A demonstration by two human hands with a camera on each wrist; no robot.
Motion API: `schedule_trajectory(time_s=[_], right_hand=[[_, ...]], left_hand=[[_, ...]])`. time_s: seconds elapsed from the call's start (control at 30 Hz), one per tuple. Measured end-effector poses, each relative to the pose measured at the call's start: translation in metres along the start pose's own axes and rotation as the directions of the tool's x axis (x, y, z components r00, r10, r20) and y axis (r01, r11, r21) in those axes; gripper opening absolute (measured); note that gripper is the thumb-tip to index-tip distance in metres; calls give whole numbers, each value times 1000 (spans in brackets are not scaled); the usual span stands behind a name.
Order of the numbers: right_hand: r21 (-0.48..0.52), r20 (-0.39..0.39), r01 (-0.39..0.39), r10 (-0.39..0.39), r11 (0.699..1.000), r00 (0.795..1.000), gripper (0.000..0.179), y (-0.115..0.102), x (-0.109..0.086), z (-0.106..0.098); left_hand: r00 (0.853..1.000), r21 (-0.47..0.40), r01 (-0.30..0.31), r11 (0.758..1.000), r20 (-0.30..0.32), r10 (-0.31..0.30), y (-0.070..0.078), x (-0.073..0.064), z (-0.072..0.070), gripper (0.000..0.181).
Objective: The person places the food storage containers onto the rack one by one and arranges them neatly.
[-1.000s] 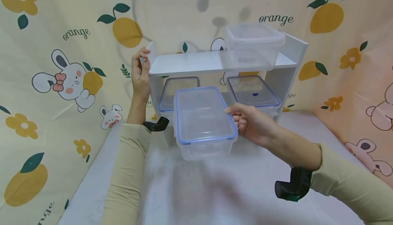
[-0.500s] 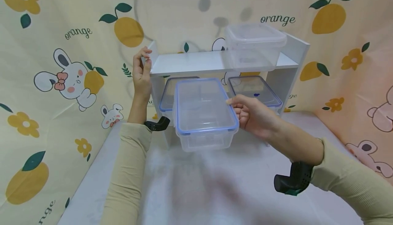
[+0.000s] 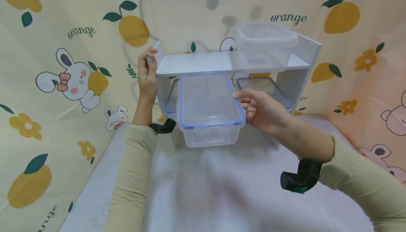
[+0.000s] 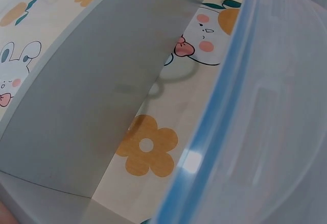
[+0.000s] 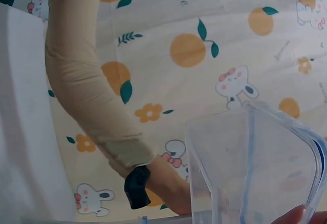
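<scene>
My right hand (image 3: 261,110) holds a clear plastic food container (image 3: 209,100) by its right edge, thumb on the blue-edged lid and fingers curled below. The container is in mid-air before the white shelf unit (image 3: 196,63), its far end overlapping the upper board's front edge in the head view. My left hand (image 3: 147,75) grips the left side panel (image 3: 159,50) of the unit near its top. In the left wrist view the container's blue-lined lid (image 4: 204,127) crosses the right half, beside a grey-looking panel (image 4: 97,86). The right wrist view shows the container (image 5: 230,157) from the side.
A frosted lidded box (image 3: 266,49) stands on the upper board at right. Two blue-edged containers sit below that board: one at left (image 3: 172,98), partly hidden behind the held container, and one at right (image 3: 263,86). A white table (image 3: 203,189) lies underneath; patterned cloth hangs behind.
My right hand has raised the container and moved it toward the shelf unit, so it covers more of the lower left container. My left hand has kept its place on the side panel.
</scene>
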State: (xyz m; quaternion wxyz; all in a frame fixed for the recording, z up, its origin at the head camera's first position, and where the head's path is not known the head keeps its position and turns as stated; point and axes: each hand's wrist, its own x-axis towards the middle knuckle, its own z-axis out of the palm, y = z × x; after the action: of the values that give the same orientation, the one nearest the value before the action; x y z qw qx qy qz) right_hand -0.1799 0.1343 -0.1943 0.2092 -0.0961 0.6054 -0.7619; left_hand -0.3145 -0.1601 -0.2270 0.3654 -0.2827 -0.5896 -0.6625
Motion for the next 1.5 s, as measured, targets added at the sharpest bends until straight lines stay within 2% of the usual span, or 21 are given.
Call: schedule_trajectory(time_s=[0.2, 0.4, 0.83, 1.13, 1.37, 1.5], right_hand=[[26, -7, 1, -1, 1000, 1000, 30, -7, 0, 3], [10, -5, 20, -20, 1000, 1000, 29, -13, 1, 6], [75, -10, 36, -35, 997, 999, 31, -23, 1, 12], [143, -38, 25, -20, 989, 999, 29, -38, 7, 17], [183, -104, 14, 6, 983, 995, 35, -47, 11, 21], [221, -106, 5, 19, 975, 994, 28, -50, 16, 21]], left_hand=[[1000, -4, 0, 1000, -2, 0, 1, 1, 1, 18], [1000, -14, -16, 1000, 7, 16, 1, 2, 1, 19], [1000, -23, -17, 1000, -3, 16, -2, 0, -1, 20], [1000, -31, -14, 999, -1, 14, -3, -2, 0, 19], [1000, -19, -15, 1000, 5, 15, -2, -1, 0, 19], [1000, -13, -13, 1000, 3, 13, -1, -1, 0, 20]])
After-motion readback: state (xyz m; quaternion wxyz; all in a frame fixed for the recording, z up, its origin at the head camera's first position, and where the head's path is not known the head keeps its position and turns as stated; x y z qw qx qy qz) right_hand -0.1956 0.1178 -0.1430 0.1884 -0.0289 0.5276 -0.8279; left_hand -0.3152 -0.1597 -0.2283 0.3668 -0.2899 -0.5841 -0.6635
